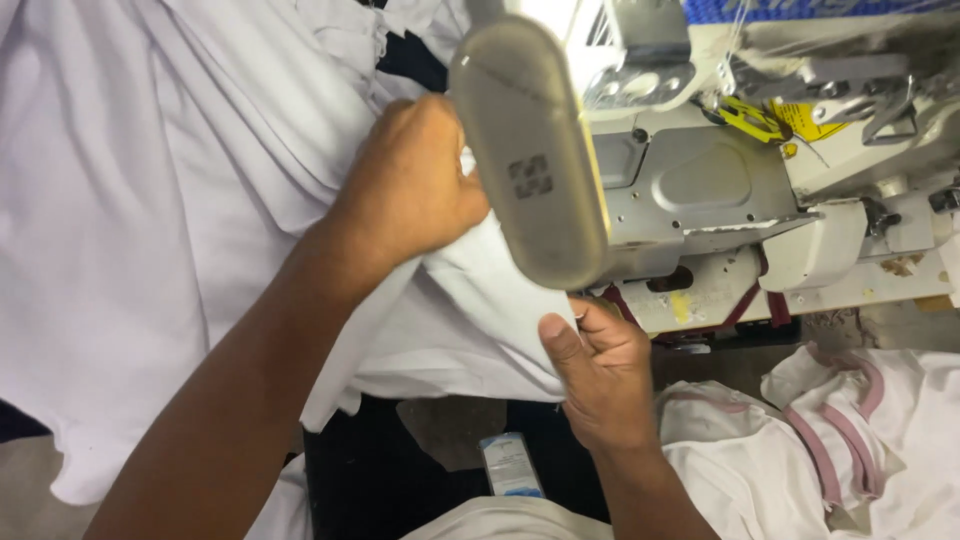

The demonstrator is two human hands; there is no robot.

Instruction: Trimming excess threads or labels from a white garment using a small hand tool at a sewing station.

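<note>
A large white garment (150, 200) spreads over the left half of the view and runs under the head of a grey sewing machine (690, 180). My left hand (410, 190) is closed on a fold of this cloth right beside the machine's rounded end cover (530, 150). My right hand (600, 370) pinches the lower edge of the same white cloth just below that cover, thumb on top. The needle area is hidden behind the cover.
A pile of white pieces with pink binding (840, 440) lies at the lower right. A pink strip (745, 300) hangs from the machine's front. A small bluish rectangular object (510, 465) sits on the dark surface below. Yellow tags (770, 120) are on the machine.
</note>
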